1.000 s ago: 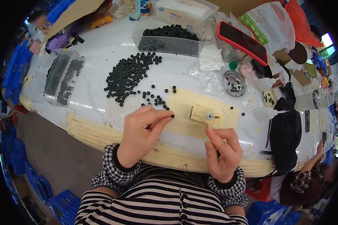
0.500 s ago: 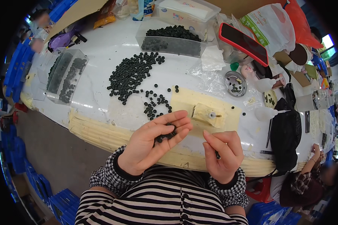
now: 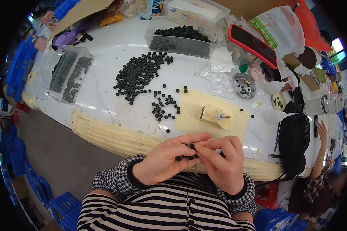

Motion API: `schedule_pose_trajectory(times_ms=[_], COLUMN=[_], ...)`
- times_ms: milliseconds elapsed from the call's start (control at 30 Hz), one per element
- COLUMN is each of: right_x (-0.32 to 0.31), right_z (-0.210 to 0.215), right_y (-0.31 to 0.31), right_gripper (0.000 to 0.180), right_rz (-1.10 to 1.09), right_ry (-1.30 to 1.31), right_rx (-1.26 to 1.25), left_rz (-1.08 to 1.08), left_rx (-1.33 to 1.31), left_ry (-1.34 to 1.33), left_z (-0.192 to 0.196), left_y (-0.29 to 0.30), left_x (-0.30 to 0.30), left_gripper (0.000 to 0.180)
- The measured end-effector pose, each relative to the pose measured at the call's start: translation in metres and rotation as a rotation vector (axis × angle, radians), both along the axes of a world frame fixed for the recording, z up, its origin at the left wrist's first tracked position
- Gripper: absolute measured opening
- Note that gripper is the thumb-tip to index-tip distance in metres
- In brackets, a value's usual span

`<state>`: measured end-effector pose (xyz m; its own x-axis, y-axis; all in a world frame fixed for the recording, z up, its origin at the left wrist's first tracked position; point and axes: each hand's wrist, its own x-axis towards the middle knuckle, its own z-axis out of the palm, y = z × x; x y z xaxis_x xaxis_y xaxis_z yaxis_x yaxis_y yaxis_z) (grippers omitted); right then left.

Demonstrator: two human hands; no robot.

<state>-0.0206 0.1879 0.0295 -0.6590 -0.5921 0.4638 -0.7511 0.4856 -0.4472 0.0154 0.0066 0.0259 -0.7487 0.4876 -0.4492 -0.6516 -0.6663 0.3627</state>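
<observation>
Several small black round parts are cupped in the left hand, whose fingers are curled around them, just off the near edge of the counter. The right hand is brought against the left, its fingertips pinched together on one of the parts; how many parts are held cannot be told, since most are covered by the fingers. A loose heap of black parts is spread toward the middle of the counter, with scattered ones nearer the front edge. A small cream block with a pin is set on a pale yellow mat close to the near edge. A clear tray of black parts is placed toward the far edge, and a second clear tray toward the left edge. A phone in a red case is propped near the far right corner. At the right edge another person's arm is seen only in part, darkened by the rim.
</observation>
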Motion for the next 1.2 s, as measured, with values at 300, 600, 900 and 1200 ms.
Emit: schedule_pose_trajectory(times_ms=[300, 600, 900, 1200], right_x=[0.005, 0.002, 0.003, -0.005], right_z=[0.002, 0.002, -0.001, -0.016], right_y=[-0.003, 0.001, -0.005, -0.050], right_gripper=[0.026, 0.029, 0.030, 0.024], right_rz=[-0.091, -0.133, -0.126, -0.120], right_ry=[0.033, 0.001, -0.116, -0.070], right_rx=[0.013, -0.160, -0.278, 0.028], left_rz=[0.059, 0.046, 0.095, 0.644], left_rx=[0.038, -0.002, 0.015, 0.093], left_ry=[0.002, 0.011, 0.055, 0.145], left_z=[0.000, -0.010, -0.016, -0.013], left_y=[0.002, 0.004, -0.009, -0.072], left_x=[-0.002, -0.001, 0.001, -0.008], left_gripper=[0.051, 0.033, 0.019, 0.015])
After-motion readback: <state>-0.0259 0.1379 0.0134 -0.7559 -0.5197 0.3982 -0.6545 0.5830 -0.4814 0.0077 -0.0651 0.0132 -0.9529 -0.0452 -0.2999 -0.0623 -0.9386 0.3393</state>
